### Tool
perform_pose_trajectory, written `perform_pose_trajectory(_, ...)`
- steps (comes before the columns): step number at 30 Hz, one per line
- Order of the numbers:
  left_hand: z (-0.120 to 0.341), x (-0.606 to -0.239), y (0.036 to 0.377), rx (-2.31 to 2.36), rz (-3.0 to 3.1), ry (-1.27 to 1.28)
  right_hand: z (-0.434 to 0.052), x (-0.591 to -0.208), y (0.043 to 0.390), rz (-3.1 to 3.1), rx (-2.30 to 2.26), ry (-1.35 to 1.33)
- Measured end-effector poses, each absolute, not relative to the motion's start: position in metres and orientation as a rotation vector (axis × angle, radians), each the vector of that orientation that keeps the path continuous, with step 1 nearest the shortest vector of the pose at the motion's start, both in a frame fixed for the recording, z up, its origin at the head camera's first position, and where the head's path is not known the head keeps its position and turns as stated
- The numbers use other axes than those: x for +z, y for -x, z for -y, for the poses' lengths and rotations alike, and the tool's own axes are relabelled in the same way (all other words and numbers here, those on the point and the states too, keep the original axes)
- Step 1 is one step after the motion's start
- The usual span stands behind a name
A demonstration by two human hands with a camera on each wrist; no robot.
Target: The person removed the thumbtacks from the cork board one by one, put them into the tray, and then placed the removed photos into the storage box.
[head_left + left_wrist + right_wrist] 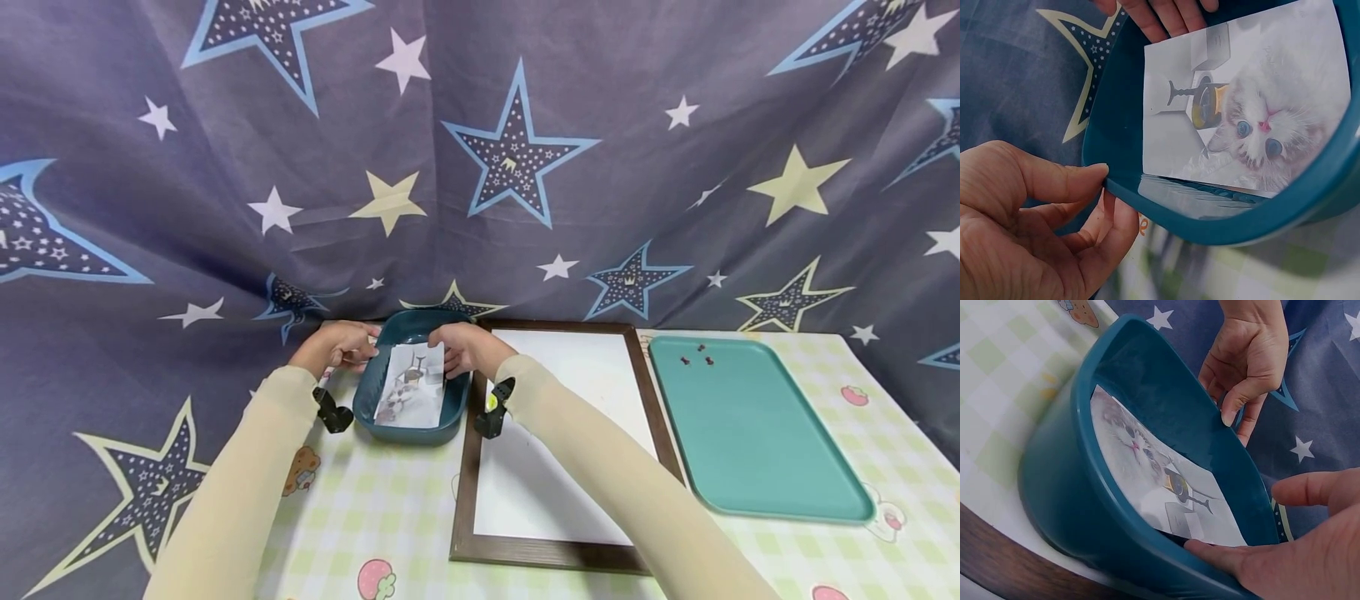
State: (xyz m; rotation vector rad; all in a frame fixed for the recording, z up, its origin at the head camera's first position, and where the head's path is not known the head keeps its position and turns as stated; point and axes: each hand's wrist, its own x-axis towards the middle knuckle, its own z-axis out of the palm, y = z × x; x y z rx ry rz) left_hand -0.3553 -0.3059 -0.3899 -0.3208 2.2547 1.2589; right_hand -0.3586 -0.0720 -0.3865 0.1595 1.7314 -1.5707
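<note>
A deep dark-teal plastic basin [408, 435] stands at the back of the table. Inside it lies a photo print [411, 392] of a white cat beside a small yellow and dark object; in the left wrist view clear plastic [1191, 200] shows under its edge. My left hand [341, 343] pinches the basin's rim, thumb on top and fingers outside. Over the opposite side reaches my right hand [467, 346], its fingers inside the basin at the photo's edge. In the right wrist view its thumb and forefinger [1222, 555] are apart, with nothing pinched between them.
Right of the basin lies a white board [525, 500] in a brown wooden frame, under my right forearm. Farther right is a flat green tray [765, 433] with several small red pins [709, 361]. A star-patterned curtain [480, 250] hangs behind the table.
</note>
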Motion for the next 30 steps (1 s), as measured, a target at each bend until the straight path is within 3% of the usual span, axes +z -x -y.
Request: perform_pose_trajectory(30,0.3057,-0.3929,0.3534,1.274,-2.285,0.351,0.0722,-0.3853,0.3538,-1.777,-1.57,-0.143)
